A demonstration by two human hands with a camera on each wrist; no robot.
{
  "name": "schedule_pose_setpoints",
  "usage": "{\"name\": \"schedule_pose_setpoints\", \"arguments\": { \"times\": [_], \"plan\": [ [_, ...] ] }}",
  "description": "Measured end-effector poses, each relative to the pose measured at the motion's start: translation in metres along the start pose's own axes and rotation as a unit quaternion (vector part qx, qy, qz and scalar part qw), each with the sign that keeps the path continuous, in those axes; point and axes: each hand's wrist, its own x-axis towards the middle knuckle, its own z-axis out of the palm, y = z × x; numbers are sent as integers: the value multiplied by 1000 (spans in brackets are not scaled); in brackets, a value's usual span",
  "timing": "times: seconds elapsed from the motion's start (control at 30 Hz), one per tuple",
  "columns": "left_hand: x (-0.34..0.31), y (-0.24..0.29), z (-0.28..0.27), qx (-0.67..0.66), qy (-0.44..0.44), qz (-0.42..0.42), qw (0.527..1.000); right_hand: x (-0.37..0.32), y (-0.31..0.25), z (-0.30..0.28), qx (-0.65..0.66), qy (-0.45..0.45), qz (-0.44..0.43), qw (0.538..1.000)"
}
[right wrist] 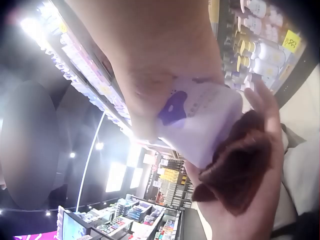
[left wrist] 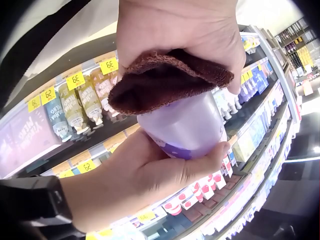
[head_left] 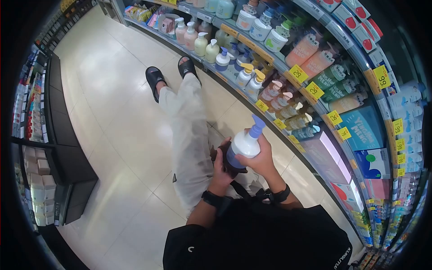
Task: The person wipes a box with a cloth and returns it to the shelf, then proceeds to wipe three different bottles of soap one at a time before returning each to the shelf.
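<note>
A white and purple pump bottle point(head_left: 243, 146) is held tilted above the person's lap, its purple pump up. The right hand point(head_left: 261, 155) grips its upper body, thumb across the front; in the left wrist view this hand point(left wrist: 150, 167) curls round the bottle point(left wrist: 187, 125). A dark brown cloth point(left wrist: 160, 82) lies between the left hand point(left wrist: 182, 30) and the bottle's base. The left hand point(head_left: 220, 168) holds that cloth against the base from below. In the right wrist view the cloth point(right wrist: 237, 167) bunches at the bottle's lower end point(right wrist: 200, 120).
Shelves of pump bottles point(head_left: 212, 50) with yellow price tags point(head_left: 298, 73) curve along the right. The person's outstretched legs point(head_left: 191, 130) lie on the tiled floor point(head_left: 121, 130), ending in black sandals point(head_left: 156, 81). A dark display unit point(head_left: 67, 157) stands at the left.
</note>
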Motion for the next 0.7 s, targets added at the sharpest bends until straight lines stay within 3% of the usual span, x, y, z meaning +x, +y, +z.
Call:
{"name": "schedule_pose_setpoints", "arguments": {
  "times": [0.17,0.3,0.4,0.5,0.6,0.7],
  "plan": [
    [2,-11,-22,-42,35,-103,993,31,-2,-18,-50,-155,93,982],
    [3,-13,-24,-4,20,-124,992,50,4,-23,-37,-269,118,955],
    [2,-13,-22,14,29,-118,992,41,-3,-14,-71,-272,87,956],
    [2,-14,-24,-33,62,-119,990,26,-7,1,-185,-163,6,969],
    [4,-11,-10,-49,126,-113,984,18,-22,5,-289,-104,-42,951],
    [6,-5,-5,-29,137,-122,983,7,-20,5,-293,-102,-38,950]
  ]
}}
